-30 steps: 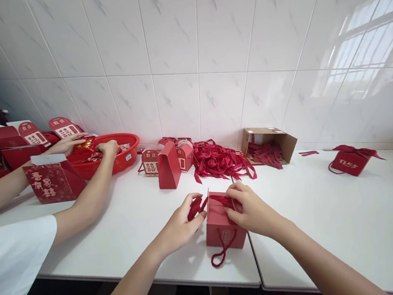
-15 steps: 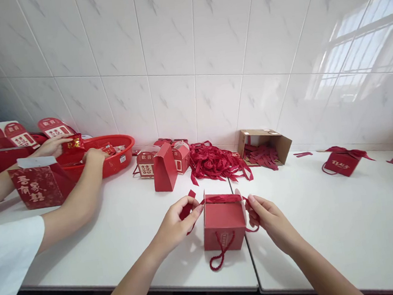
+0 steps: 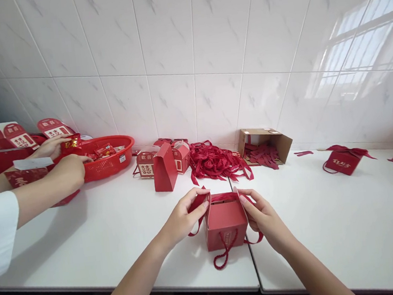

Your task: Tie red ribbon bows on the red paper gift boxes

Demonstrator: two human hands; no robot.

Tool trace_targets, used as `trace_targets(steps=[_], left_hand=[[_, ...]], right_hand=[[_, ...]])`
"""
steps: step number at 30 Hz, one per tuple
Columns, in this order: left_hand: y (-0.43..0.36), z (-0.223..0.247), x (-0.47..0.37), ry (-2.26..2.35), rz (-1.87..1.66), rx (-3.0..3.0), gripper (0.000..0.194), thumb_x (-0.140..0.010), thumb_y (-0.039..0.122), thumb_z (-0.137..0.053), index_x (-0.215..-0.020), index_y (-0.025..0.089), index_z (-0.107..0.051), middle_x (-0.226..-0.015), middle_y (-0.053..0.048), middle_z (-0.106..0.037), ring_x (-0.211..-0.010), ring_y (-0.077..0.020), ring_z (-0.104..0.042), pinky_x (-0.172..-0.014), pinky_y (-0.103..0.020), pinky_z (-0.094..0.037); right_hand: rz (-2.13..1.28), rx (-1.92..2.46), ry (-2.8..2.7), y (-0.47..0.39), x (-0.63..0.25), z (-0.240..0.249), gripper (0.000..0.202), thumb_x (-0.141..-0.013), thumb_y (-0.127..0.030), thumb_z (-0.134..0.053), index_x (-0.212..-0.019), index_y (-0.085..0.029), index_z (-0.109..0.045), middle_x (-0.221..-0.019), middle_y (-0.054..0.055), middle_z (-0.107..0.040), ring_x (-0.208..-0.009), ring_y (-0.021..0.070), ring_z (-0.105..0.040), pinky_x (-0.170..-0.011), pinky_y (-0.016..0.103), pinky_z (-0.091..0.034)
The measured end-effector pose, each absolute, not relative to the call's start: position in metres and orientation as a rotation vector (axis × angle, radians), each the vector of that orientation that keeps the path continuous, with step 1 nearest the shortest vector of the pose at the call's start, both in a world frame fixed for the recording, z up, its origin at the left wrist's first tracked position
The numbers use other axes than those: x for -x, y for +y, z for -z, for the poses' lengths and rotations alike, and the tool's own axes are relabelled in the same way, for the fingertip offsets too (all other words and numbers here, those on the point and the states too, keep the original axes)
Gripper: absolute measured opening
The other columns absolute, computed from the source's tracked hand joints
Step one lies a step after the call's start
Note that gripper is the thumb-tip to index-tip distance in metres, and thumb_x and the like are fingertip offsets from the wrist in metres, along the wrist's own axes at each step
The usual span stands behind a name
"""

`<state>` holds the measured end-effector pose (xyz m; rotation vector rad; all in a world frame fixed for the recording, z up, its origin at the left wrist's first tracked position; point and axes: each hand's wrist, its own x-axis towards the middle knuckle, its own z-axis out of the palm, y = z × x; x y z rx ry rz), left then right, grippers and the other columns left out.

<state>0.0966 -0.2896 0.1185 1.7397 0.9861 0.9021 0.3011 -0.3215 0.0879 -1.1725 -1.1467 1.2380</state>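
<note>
A red gift box (image 3: 226, 231) stands upright in front of me on the white table, a twisted cord handle (image 3: 224, 253) hanging down its near side. Red ribbon (image 3: 223, 197) runs across its top between two raised side flaps, and its ends dangle at both sides. My left hand (image 3: 186, 215) pinches the left flap together with the ribbon. On the opposite side, my right hand (image 3: 262, 213) is closed on the right flap, with ribbon beside the fingers.
Behind the box lie a heap of red ribbons (image 3: 215, 162), small red boxes (image 3: 165, 167) and a cardboard box (image 3: 283, 144) of red strips. A finished-looking bowed box (image 3: 343, 163) stands right. At left, a co-worker's hands (image 3: 66, 169) are by a red basket (image 3: 110, 169) of packets.
My hands have moved inward from the ribbon's ends to the flaps, which now lean closer in. The co-worker's near arm has shifted left, across the patterned box.
</note>
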Motion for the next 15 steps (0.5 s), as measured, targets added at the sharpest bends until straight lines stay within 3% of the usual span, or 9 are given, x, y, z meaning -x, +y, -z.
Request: trace_targets(steps=[6, 8, 11, 15], left_hand=[[-0.293, -0.12, -0.103, 1.083, -0.897, -1.803, 0.03, -0.087, 0.043, -0.047, -0.109, 0.024, -0.054, -0.094, -0.003, -0.065, -0.096, -0.023, -0.061, -0.078, -0.031, -0.049], [-0.295, -0.119, -0.105, 1.09, -0.89, -1.835, 0.03, -0.088, 0.041, -0.046, -0.11, 0.023, -0.053, -0.091, -0.003, -0.066, -0.089, -0.0217, -0.063, -0.073, -0.03, -0.049], [-0.295, -0.113, -0.112, 1.087, -0.901, -1.97, 0.024, -0.086, 0.032, -0.049, -0.107, 0.023, -0.057, -0.096, -0.004, -0.067, -0.086, -0.0209, -0.063, -0.075, -0.031, -0.049], [-0.296, -0.104, -0.119, 1.094, -0.969, -2.126, 0.022, -0.083, 0.024, -0.049, -0.102, 0.023, -0.06, -0.107, -0.007, -0.064, -0.099, -0.0236, -0.06, -0.087, -0.034, -0.046]], right_hand=[[-1.113, 1.2, -1.213, -0.319, -0.301, -0.085, 0.047, -0.08, -0.06, -0.055, -0.107, -0.022, -0.053, -0.052, -0.009, -0.034, -0.044, 0.0068, -0.028, -0.042, 0.021, -0.02], [-1.059, 1.213, -1.259, -0.319, -0.302, -0.084, 0.045, -0.083, -0.059, -0.051, -0.108, -0.021, -0.054, -0.054, -0.007, -0.042, -0.046, 0.0088, -0.037, -0.043, 0.021, -0.028], [-0.998, 1.187, -1.413, -0.322, -0.299, -0.085, 0.039, -0.086, -0.053, -0.05, -0.107, -0.021, -0.058, -0.074, 0.001, -0.062, -0.064, 0.014, -0.056, -0.057, 0.024, -0.043], [-0.81, 1.2, -1.622, -0.326, -0.29, -0.09, 0.03, -0.086, -0.045, -0.053, -0.104, -0.022, -0.062, -0.098, 0.004, -0.068, -0.084, 0.0192, -0.062, -0.075, 0.029, -0.047]])
